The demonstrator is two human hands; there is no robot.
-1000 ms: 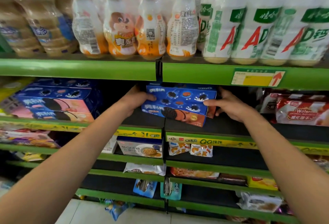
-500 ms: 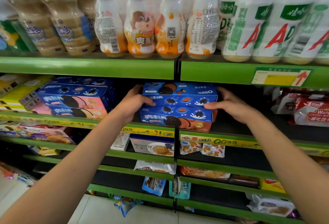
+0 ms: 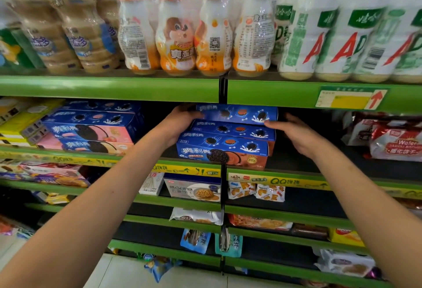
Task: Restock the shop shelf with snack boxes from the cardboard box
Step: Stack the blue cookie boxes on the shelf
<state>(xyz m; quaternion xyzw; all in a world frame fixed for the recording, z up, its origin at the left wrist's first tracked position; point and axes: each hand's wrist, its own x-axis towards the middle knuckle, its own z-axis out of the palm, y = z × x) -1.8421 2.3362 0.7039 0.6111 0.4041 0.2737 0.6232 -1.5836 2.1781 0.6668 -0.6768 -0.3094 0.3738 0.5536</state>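
Mid-frame, three blue snack boxes [image 3: 222, 149] sit stacked on the green shelf [image 3: 109, 88], stepped so each higher one lies further back. The left hand [image 3: 180, 119] grips the left end of the top box [image 3: 237, 114]. The right hand [image 3: 294, 133], fingers spread, is at the stack's right end, fingertips touching the top box's front right corner. At centre left lies another stack of blue and pink boxes [image 3: 91, 127]. Across the top of the frame stand shrink-wrapped drink bottles [image 3: 194, 36]. At right lie red wafer packs [image 3: 395, 143].
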